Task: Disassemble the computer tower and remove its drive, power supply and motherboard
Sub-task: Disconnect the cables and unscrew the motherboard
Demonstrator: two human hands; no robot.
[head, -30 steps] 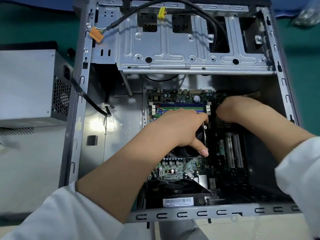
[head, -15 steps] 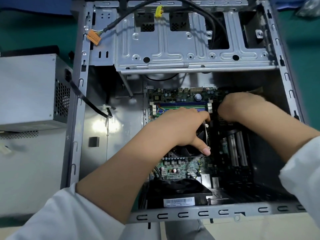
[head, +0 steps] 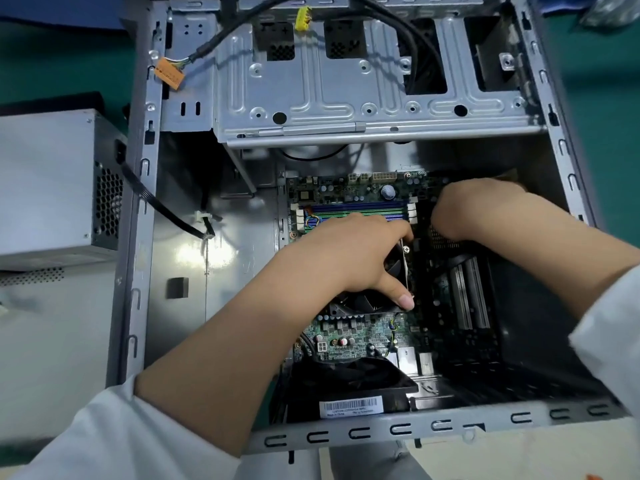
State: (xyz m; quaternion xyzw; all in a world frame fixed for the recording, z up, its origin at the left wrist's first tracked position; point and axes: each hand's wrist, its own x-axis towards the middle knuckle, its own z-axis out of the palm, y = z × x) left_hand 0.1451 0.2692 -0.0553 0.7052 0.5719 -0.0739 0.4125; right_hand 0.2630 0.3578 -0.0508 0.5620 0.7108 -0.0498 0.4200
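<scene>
Both hands reaching down inside the open case [head: 138,216], sleeves white and pushed back from the forearms. Left hand [head: 349,258] lying over the black cooler fan [head: 360,299] in the middle of the motherboard [head: 363,334], fingers curling over the fan's far edge toward the memory slots [head: 356,211], thumb stretching down along the fan's right edge with its tip touching there; gripping the fan block, as far as can be told. Right hand [head: 474,209] sitting knuckles-up at the board's upper right, just beside the left hand, fingers curling under and hidden; grip impossible to tell, nothing visible in it. Motherboard lying flat on the case floor, green with blue and green slots at its top, two long metal-edged slots [head: 469,296] at its right, partly in shadow. Sitting below the board, against the near rail: a black housing with a barcode label [head: 351,407]. Spanning the top of the case: a bare metal drive cage [head: 346,81], with black cables [head: 242,26] looping across it, ending in an orange plug [head: 168,73] and a yellow plug [head: 303,17]. Resting outside the case at left on the grey surface: the power supply [head: 52,181], a grey box with a vented side, touching or nearly touching the case wall, one black lead [head: 162,206] running from it over the wall into the case.
</scene>
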